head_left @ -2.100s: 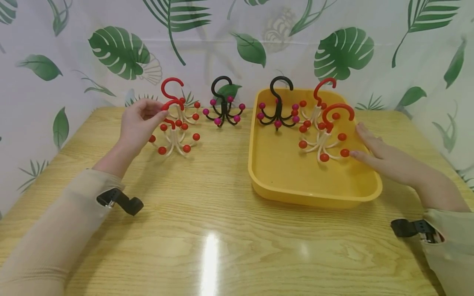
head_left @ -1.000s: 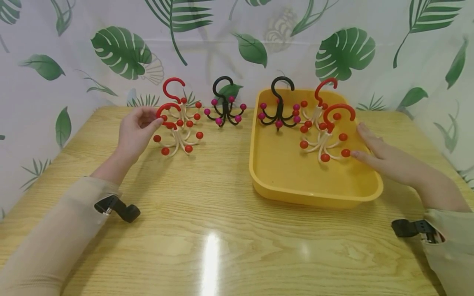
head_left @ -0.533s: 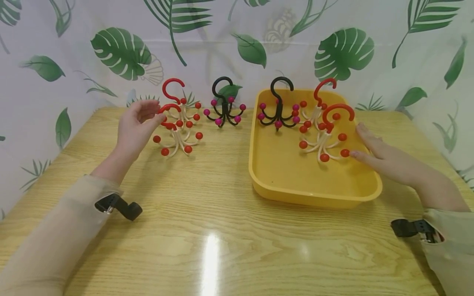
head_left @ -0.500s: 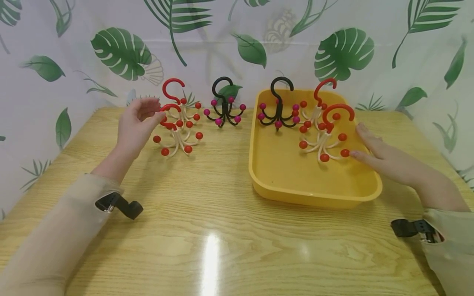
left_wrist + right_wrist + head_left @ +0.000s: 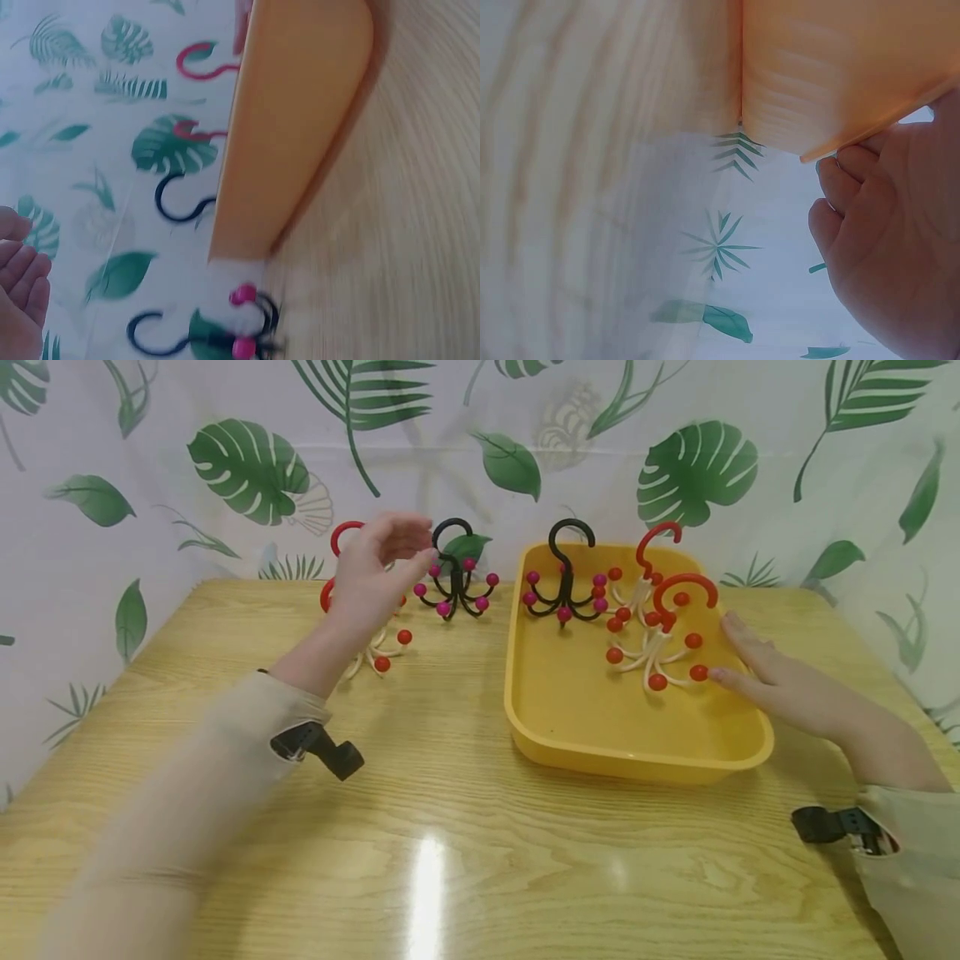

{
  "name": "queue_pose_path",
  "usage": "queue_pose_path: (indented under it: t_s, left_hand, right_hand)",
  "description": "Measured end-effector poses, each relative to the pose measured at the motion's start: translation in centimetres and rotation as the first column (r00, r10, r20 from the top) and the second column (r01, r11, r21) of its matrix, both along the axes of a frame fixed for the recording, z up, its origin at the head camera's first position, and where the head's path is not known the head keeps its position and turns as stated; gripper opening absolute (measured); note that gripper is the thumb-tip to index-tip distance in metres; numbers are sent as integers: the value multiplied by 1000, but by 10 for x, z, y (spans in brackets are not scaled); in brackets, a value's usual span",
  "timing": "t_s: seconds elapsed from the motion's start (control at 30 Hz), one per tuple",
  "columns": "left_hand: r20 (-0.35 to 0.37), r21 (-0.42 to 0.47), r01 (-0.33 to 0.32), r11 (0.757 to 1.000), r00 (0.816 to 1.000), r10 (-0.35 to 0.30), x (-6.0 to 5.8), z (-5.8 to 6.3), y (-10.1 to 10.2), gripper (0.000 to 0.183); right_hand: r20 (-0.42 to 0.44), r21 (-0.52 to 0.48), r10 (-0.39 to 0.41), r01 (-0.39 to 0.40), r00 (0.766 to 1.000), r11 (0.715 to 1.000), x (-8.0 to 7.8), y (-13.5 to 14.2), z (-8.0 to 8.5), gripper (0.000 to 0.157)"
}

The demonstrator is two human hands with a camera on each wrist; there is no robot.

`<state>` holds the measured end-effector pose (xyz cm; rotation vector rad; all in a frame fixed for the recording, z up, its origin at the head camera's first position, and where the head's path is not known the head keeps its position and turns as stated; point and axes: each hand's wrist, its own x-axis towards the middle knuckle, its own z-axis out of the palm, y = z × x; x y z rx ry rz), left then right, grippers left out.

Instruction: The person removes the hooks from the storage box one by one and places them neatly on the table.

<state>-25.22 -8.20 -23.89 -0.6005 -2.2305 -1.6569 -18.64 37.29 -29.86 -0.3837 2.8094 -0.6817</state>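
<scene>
My left hand (image 5: 378,572) is raised in front of a black octopus-shaped hook hanger (image 5: 457,581) with magenta ball tips, its fingers loosely bent and holding nothing. Below and behind this hand, partly hidden, stand two cream hangers with red hooks and red balls: the front hanger (image 5: 382,665) and the rear hanger (image 5: 346,533). In the left wrist view the hand (image 5: 22,289) shows only at the left edge. My right hand (image 5: 795,689) rests over the right rim of a yellow tray (image 5: 585,718), thumb beside a red ball; the right wrist view shows its fingers against the rim.
Inside the tray stand a black hanger (image 5: 566,587) and two cream-and-red ones, a rear hanger (image 5: 642,567) and a front hanger (image 5: 657,682). Wooden tabletop (image 5: 450,860) extends in front. Behind hangs a leaf-patterned cloth (image 5: 465,410).
My left hand has let go of the front red-hooked hanger and moved right and up towards the black hanger on the table. The right hand and tray have stayed in place.
</scene>
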Motion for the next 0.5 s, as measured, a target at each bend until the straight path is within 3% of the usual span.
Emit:
queue_pose_path:
  t_s: [0.23,0.5]
  left_hand:
    - [33,-4,177,984,984,-176,1,-3,63,30]
    - [91,-20,300,954,950,-297,0,3,124,29]
  right_hand:
    - [2,-9,-1,1,1000,1000,1,0,0,78]
    - [1,-16,-3,3,1000,1000,0,1,-2,78]
